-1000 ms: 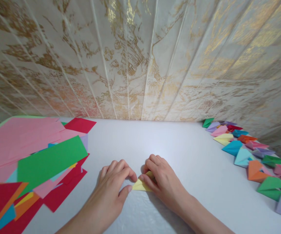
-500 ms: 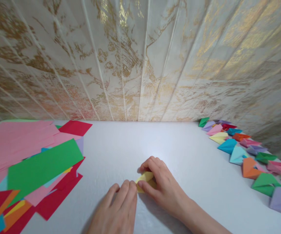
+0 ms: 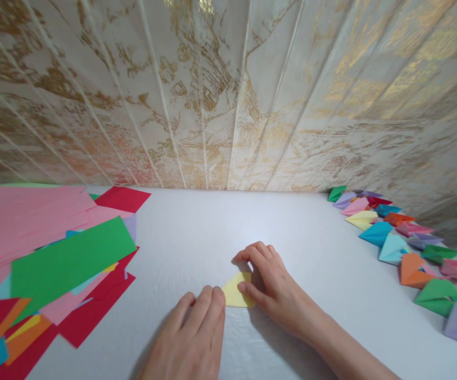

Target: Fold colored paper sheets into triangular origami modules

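Note:
A small yellow folded paper (image 3: 234,293) lies flat on the white table (image 3: 196,232) in front of me. My right hand (image 3: 276,287) is curled over its right side, thumb and fingertips pressing it down. Stretched out flat just below and left of the paper, my left hand (image 3: 193,338) has its fingers close together. Its fingertips touch the paper's left corner.
A loose pile of coloured paper sheets (image 3: 70,258), pink, green, red and orange, covers the table's left side. A row of several folded coloured paper pieces (image 3: 394,249) runs along the right edge. A gold-patterned panelled wall (image 3: 228,105) rises right behind the table.
My left hand let go of its pinch on the paper's left tip and slid down, now lying flat. The paper went from lifted between both hands to flat on the table.

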`<action>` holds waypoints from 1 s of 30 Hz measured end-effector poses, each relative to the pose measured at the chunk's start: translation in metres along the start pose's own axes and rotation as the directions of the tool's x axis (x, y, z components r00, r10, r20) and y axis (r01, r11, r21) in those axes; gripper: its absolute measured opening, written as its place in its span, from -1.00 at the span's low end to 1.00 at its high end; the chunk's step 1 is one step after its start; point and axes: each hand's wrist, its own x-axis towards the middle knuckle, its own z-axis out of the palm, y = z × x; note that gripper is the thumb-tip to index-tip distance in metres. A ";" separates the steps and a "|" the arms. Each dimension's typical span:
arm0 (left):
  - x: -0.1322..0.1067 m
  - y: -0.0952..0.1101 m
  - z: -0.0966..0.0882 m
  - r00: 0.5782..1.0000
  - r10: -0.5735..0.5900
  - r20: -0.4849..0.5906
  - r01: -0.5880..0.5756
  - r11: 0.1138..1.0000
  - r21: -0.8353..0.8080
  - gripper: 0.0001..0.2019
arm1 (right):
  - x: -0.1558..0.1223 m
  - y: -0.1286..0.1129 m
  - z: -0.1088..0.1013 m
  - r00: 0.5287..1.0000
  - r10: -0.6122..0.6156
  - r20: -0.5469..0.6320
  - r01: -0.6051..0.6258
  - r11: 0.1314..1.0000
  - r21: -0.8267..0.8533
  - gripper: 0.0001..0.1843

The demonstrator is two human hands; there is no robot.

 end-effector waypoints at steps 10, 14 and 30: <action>0.010 -0.015 0.006 0.985 -0.162 0.057 0.172 0.927 -0.334 -0.74 | -0.005 -0.011 -0.008 0.958 -0.276 0.081 0.277 0.961 0.004 -0.76; 0.013 -0.020 0.005 0.971 -0.207 0.118 0.239 0.848 -0.473 -0.73 | -0.007 -0.018 0.006 0.924 -0.373 0.084 0.382 0.907 -0.174 -0.77; 0.021 -0.029 0.002 0.944 -0.219 0.248 0.331 0.641 -0.693 -0.86 | -0.001 -0.011 0.001 0.979 -0.185 0.087 0.190 0.980 -0.053 -0.85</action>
